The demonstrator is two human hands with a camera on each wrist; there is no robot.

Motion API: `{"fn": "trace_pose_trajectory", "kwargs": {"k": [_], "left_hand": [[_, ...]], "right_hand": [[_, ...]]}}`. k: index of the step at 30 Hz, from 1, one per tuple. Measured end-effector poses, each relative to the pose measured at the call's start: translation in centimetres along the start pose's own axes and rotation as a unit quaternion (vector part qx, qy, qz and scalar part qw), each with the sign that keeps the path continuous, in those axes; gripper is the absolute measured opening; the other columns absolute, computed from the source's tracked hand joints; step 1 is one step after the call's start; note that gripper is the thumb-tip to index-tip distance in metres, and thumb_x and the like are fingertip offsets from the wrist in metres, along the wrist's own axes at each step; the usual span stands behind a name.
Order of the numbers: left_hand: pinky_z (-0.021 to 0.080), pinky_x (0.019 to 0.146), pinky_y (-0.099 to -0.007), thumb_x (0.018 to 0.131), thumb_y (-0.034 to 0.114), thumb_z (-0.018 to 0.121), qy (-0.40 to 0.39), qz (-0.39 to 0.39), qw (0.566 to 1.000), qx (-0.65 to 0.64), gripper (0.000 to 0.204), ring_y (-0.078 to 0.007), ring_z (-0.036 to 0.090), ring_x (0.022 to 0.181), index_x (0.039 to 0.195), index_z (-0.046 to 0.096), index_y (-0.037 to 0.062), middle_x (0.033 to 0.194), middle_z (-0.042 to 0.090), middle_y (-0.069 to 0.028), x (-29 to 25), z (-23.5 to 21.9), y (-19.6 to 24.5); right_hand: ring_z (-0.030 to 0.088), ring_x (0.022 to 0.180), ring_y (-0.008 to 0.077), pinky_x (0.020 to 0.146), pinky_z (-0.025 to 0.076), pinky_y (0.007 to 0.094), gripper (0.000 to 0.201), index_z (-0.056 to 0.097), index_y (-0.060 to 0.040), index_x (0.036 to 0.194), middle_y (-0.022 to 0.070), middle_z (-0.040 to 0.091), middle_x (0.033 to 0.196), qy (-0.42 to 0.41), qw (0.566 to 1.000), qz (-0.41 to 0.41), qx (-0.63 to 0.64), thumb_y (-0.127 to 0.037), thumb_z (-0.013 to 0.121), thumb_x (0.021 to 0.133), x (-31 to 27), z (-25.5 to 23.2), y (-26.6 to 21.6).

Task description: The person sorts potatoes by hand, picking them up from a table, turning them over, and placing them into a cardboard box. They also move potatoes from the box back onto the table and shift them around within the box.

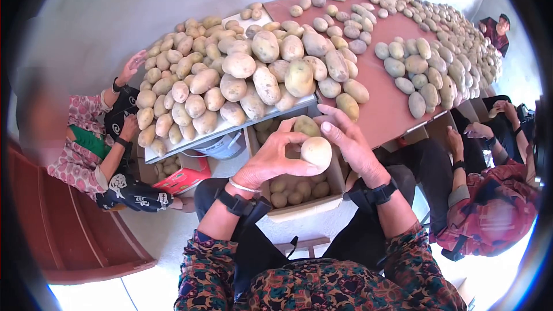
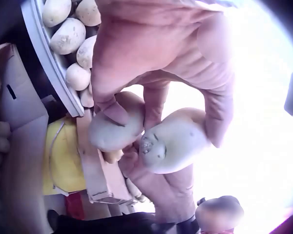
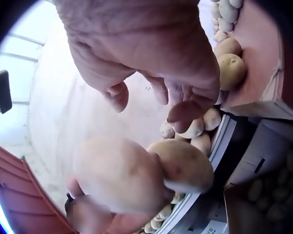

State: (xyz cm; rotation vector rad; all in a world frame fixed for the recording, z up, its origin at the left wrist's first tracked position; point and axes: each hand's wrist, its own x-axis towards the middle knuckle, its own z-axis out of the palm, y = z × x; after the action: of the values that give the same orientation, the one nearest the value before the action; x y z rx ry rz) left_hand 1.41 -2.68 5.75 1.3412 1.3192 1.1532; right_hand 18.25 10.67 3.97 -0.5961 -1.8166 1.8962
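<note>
My left hand (image 1: 273,158) grips two potatoes at once, low in front of my body. One is a pale, smooth potato (image 1: 315,153), pinched between thumb and fingers; the other, a greener potato (image 1: 306,126), sits just beyond it. In the left wrist view, fingers of that hand curl round both, and the potato on the right (image 2: 178,141) shows a dark, rough spot at its end. My right hand (image 1: 352,143) is beside them, fingers loosely bent. From the right wrist view, a gap separates the right hand (image 3: 146,53) from the potatoes.
A heap of potatoes (image 1: 253,75) covers the white-edged table ahead. More potatoes lie on the reddish table (image 1: 386,92) to the right. Below my hands stands a cardboard box (image 1: 305,210) holding potatoes. A bucket (image 1: 219,147) is under the table. People sit at left and right.
</note>
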Motion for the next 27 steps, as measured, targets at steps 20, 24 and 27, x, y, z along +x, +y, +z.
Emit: {"fn": "trace_pose_trajectory", "kwargs": {"k": [20, 24, 27], "left_hand": [[0.043, 0.103, -0.0444, 0.083, 0.033, 0.069, 0.119, 0.057, 0.785, -0.605, 0.056, -0.0295, 0.055, 0.120, 0.128, 0.054, 0.0022, 0.127, 0.059, -0.0124, -1.1, -1.2, -3.2], [0.046, 0.099, -0.0417, 0.084, 0.037, 0.067, 0.152, 0.064, 0.769, -0.618, 0.058, -0.0319, 0.056, 0.119, 0.129, 0.053, 0.0027, 0.127, 0.059, -0.0135, -1.8, -2.1, -2.5], [0.050, 0.091, -0.0364, 0.085, 0.042, 0.064, 0.179, 0.102, 0.778, -0.593, 0.060, -0.0331, 0.057, 0.118, 0.130, 0.052, 0.0038, 0.128, 0.058, -0.0158, -2.3, -2.7, -1.9]], "right_hand": [[0.056, 0.116, 0.0252, 0.097, 0.048, 0.0351, 0.069, 0.036, -0.0045, 0.146, 0.0158, 0.055, 0.127, -0.043, 0.960, -0.127, -0.246, -0.018, 0.067, 0.086, 2.7, 3.5, 0.2], [0.059, 0.106, 0.0160, 0.085, 0.048, 0.0304, 0.062, 0.041, -0.0056, 0.143, 0.0061, 0.060, 0.119, -0.042, 0.993, 0.041, -0.103, -0.017, 0.064, 0.086, 4.4, 4.0, -4.8], [0.054, 0.092, 0.0089, 0.069, 0.043, 0.0221, 0.060, 0.045, -0.0048, 0.140, 0.0030, 0.060, 0.112, -0.052, 0.993, 0.011, -0.106, -0.025, 0.062, 0.085, 6.7, 5.2, -7.2]]}}
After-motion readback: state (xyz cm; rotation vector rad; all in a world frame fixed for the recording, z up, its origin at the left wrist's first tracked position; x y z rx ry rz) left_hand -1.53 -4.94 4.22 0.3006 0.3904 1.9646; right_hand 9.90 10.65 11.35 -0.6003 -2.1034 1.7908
